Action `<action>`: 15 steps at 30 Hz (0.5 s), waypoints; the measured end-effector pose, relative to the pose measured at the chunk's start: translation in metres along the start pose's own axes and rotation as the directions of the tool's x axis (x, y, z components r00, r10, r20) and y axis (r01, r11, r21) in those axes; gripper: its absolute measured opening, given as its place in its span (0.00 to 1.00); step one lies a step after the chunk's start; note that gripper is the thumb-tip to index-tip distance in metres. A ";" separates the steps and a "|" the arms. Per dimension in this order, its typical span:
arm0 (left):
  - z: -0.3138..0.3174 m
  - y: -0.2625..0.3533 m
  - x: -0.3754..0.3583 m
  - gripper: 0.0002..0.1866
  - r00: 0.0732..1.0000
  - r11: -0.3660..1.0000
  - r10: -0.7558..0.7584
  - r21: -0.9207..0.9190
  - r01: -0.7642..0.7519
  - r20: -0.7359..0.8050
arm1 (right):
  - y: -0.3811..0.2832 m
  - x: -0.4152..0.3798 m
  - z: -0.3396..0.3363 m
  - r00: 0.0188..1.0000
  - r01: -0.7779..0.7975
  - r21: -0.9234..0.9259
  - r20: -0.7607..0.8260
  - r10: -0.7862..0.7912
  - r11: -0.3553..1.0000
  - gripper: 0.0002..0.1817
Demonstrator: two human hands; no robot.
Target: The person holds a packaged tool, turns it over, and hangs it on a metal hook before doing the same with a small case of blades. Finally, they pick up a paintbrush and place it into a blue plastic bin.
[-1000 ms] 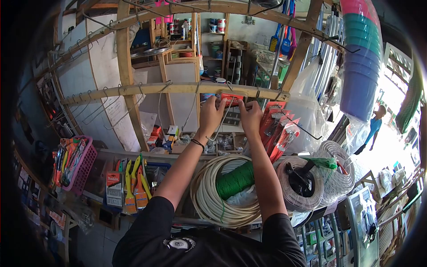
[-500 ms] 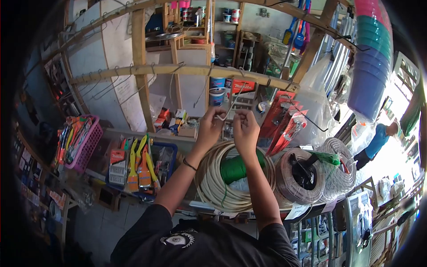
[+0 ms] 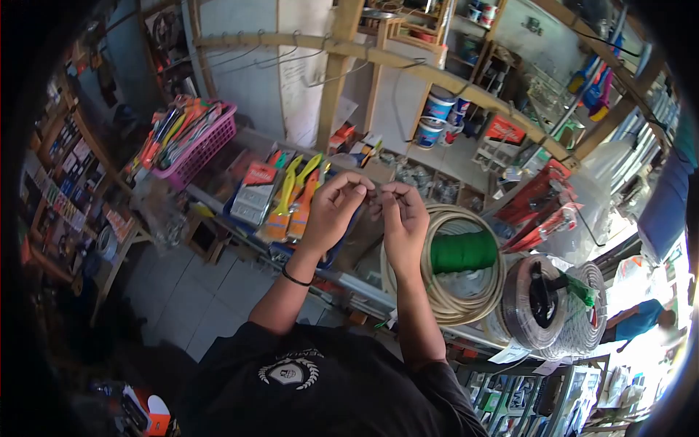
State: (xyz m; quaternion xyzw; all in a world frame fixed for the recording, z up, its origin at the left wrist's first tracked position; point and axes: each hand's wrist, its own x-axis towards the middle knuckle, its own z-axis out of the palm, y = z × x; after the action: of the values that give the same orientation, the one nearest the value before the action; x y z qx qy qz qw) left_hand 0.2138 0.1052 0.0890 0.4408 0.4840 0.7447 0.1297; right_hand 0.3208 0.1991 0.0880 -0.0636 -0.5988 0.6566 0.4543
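My left hand [image 3: 336, 207] is raised over the counter, its thumb and fingertips pinched together. My right hand [image 3: 403, 218] is close beside it in a similar pinch, the two sets of fingertips almost meeting. Whatever may be between the fingers is too small or hidden to make out. Below my left hand lie paint brushes [image 3: 293, 191] with yellow and orange handles, next to a packaged Makita set [image 3: 255, 193]. By my right forearm is a coil of pale hose [image 3: 489, 295] around a roll of green cord [image 3: 464, 253].
A wooden rail [image 3: 466, 81] with wire hooks crosses in front. A pink basket [image 3: 195, 151] of packaged tools stands at the left. Cable coils [image 3: 535, 302] and red tool packs [image 3: 535, 204] are at the right. A person in blue [image 3: 638, 320] is outside, far right.
The view has turned left, so the counter goods appear further right. My hands have come away from the hook hanging on the rail and are now over the counter, still pinched close together.
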 end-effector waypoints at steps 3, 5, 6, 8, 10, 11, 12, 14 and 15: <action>-0.042 0.016 -0.014 0.06 0.999 0.997 -0.042 0.059 0.044 -0.027 | 0.011 -0.005 0.038 0.998 -0.024 0.021 0.051 0.023 0.999 0.06; -0.070 0.022 -0.020 0.06 1.000 0.998 -0.025 0.056 0.026 -0.010 | 0.019 -0.010 0.066 0.997 -0.025 0.020 0.077 0.023 0.999 0.06; -0.084 0.022 -0.022 0.06 1.000 0.999 -0.014 0.045 0.014 -0.012 | 0.026 -0.012 0.081 0.997 -0.013 0.001 0.078 0.013 1.000 0.07; -0.112 0.026 -0.026 0.06 1.000 0.999 0.005 0.044 -0.004 -0.009 | 0.045 -0.015 0.110 0.998 0.001 -0.045 0.071 0.002 0.999 0.07; -0.145 0.023 -0.026 0.06 0.999 0.998 -0.039 0.057 0.040 -0.004 | 0.068 -0.015 0.137 0.999 -0.014 -0.104 0.051 0.019 0.994 0.06; -0.163 0.020 -0.026 0.06 0.998 0.996 -0.062 0.064 0.062 -0.003 | 0.077 -0.016 0.152 0.999 -0.023 -0.133 0.041 0.029 0.991 0.06; -0.182 0.014 -0.026 0.07 0.992 0.989 -0.123 0.086 0.122 0.008 | 0.083 -0.016 0.166 0.999 -0.015 -0.208 0.025 0.020 0.978 0.06; -0.212 0.006 -0.026 0.07 0.981 0.981 -0.194 0.029 0.193 0.027 | 0.114 -0.017 0.190 1.000 -0.024 -0.193 -0.010 0.023 0.981 0.06; -0.226 0.001 -0.026 0.07 0.973 0.973 -0.229 -0.003 0.230 0.037 | 0.125 -0.018 0.201 0.999 -0.029 -0.188 -0.028 0.025 0.982 0.07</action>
State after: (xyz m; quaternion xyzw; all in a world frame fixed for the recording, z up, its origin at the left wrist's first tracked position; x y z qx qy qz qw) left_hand 0.0521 -0.0488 0.0439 0.3950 0.5267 0.7182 0.2252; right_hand 0.1396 0.0567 0.0298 -0.1227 -0.6514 0.6022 0.4449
